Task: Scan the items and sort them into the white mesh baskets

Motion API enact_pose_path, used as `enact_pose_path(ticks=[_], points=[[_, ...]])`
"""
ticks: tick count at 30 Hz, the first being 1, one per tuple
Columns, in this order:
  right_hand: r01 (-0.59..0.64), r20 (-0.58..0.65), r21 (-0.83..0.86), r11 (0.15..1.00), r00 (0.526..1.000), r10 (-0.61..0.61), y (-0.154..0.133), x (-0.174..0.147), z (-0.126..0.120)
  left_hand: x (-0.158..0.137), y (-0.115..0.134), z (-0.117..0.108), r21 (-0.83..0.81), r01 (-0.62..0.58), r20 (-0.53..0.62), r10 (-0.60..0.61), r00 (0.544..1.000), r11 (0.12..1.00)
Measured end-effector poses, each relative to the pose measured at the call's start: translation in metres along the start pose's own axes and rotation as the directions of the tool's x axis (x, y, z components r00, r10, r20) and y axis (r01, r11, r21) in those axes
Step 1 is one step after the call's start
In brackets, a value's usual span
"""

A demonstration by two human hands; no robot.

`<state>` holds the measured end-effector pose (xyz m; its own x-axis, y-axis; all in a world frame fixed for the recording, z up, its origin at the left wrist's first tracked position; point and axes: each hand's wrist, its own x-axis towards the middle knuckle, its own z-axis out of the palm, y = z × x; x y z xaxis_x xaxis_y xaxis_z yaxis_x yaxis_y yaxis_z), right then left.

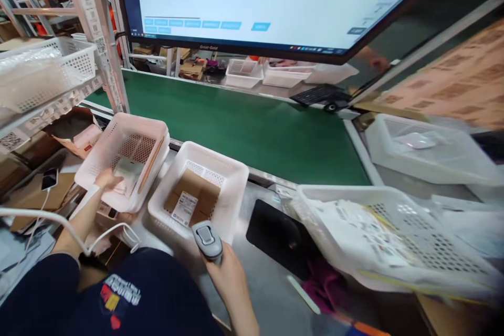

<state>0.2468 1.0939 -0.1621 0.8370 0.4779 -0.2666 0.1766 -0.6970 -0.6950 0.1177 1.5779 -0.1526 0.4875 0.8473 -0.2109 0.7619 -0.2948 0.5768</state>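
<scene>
My right hand (pixel 230 268) is wrapped round a grey handheld barcode scanner (pixel 207 240), held at the near edge of a white plastic basket (pixel 232 189). In that basket lies a flat brown cardboard piece (pixel 205 191) with a white printed label (pixel 185 208) on it. My left hand (pixel 107 179) reaches into the stacked white baskets (pixel 94 160) on the left. Its fingers are closed at the near edge of a pale, flat packet (pixel 128 170); some fingertips are blurred.
A green conveyor belt (pixel 236 121) runs behind the baskets, below a large monitor (pixel 236 0). On the right, a white basket (pixel 425 231) holds printed packets, near a black pad (pixel 279 231). A white cable (pixel 51 215) crosses at left, near a phone (pixel 49 179).
</scene>
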Motion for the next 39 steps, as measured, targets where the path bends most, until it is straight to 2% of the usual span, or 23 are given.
enact_pose_path(ticks=[3, 5, 6, 8, 9, 10, 12, 15, 16, 17, 19, 21, 24, 26, 29, 32, 34, 35, 36, 39], points=[[0.019, 0.032, -0.01, 1.0, 0.999, -0.018, -0.001, 0.005, -0.005, -0.003, -0.002, -0.003, -0.093, 0.011, 0.081, -0.003, 0.997, 0.996], [0.031, 0.071, 0.002, 1.0, 0.997, -0.031, 0.001, 0.007, -0.009, -0.003, 0.003, -0.011, -0.182, -0.038, 0.093, 0.056, 0.994, 0.982], [0.037, 0.085, 0.016, 0.999, 0.996, -0.038, 0.002, 0.008, -0.012, -0.004, 0.008, -0.017, -0.224, -0.097, 0.053, 0.111, 0.992, 0.97], [0.054, 0.089, 0.051, 0.997, 0.994, -0.058, 0.0, 0.01, -0.018, -0.007, 0.018, -0.029, -0.278, -0.291, -0.134, 0.263, 0.955, 0.915], [0.068, 0.08, 0.073, 0.995, 0.994, -0.074, -0.003, 0.011, -0.022, -0.01, 0.024, -0.035, -0.275, -0.413, -0.253, 0.349, 0.902, 0.868], [0.086, 0.07, 0.094, 0.992, 0.993, -0.093, -0.008, 0.013, -0.026, -0.015, 0.03, -0.04, -0.236, -0.543, -0.372, 0.442, 0.817, 0.806], [0.124, 0.045, 0.139, 0.983, 0.99, -0.131, -0.021, 0.016, -0.035, -0.028, 0.044, -0.045, -0.053, -0.758, -0.537, 0.621, 0.57, 0.65], [0.198, 0.01, 0.214, 0.957, 0.979, -0.205, -0.048, 0.019, -0.049, -0.049, 0.069, -0.039, 0.25, -0.883, -0.569, 0.798, 0.197, 0.397], [0.23, -0.001, 0.234, 0.944, 0.972, -0.237, -0.058, 0.02, -0.054, -0.054, 0.077, -0.032, 0.266, -0.908, -0.556, 0.821, 0.13, 0.324], [0.264, -0.015, 0.251, 0.932, 0.963, -0.268, -0.067, 0.02, -0.058, -0.059, 0.086, -0.025, 0.232, -0.936, -0.536, 0.837, 0.104, 0.265], [0.317, -0.046, 0.273, 0.908, 0.947, -0.317, -0.085, 0.02, -0.066, -0.064, 0.1, -0.005, 0.082, -0.981, -0.476, 0.872, 0.115, 0.174], [0.348, -0.083, 0.296, 0.889, 0.937, -0.339, -0.099, 0.02, -0.074, -0.069, 0.112, 0.019, -0.042, -0.992, -0.413, 0.902, 0.129, 0.122], [0.338, -0.116, 0.33, 0.881, 0.941, -0.318, -0.109, 0.019, -0.084, -0.076, 0.125, 0.055, -0.119, -0.992, -0.404, 0.911, 0.082, 0.037], [0.305, -0.09, 0.367, 0.879, 0.952, -0.293, -0.11, 0.016, -0.088, -0.082, 0.133, 0.073, -0.183, -0.983, -0.39, 0.919, 0.064, -0.009], [0.268, -0.049, 0.428, 0.863, 0.961, -0.274, -0.107, 0.01, -0.092, -0.09, 0.148, 0.09, -0.23, -0.97, -0.348, 0.937, 0.011, -0.074], [0.231, -0.032, 0.457, 0.859, 0.969, -0.244, -0.103, 0.008, -0.097, -0.097, 0.16, 0.097, -0.192, -0.971, -0.384, 0.922, -0.059, -0.142], [0.204, -0.017, 0.471, 0.858, 0.975, -0.223, -0.1, 0.008, -0.101, -0.101, 0.165, 0.099, -0.187, -0.97, -0.412, 0.909, -0.064, -0.153], [0.196, -0.009, 0.48, 0.855, 0.976, -0.219, -0.098, 0.008, -0.103, -0.103, 0.165, 0.1, -0.218, -0.966, -0.414, 0.91, -0.036, -0.138], [0.193, -0.006, 0.493, 0.848, 0.976, -0.219, -0.096, 0.008, -0.104, -0.104, 0.164, 0.101, -0.277, -0.954, -0.403, 0.915, 0.01, -0.111], [0.187, -0.006, 0.525, 0.831, 0.976, -0.216, -0.091, 0.008, -0.105, -0.103, 0.16, 0.1, -0.507, -0.861, -0.319, 0.922, 0.218, 0.028]])
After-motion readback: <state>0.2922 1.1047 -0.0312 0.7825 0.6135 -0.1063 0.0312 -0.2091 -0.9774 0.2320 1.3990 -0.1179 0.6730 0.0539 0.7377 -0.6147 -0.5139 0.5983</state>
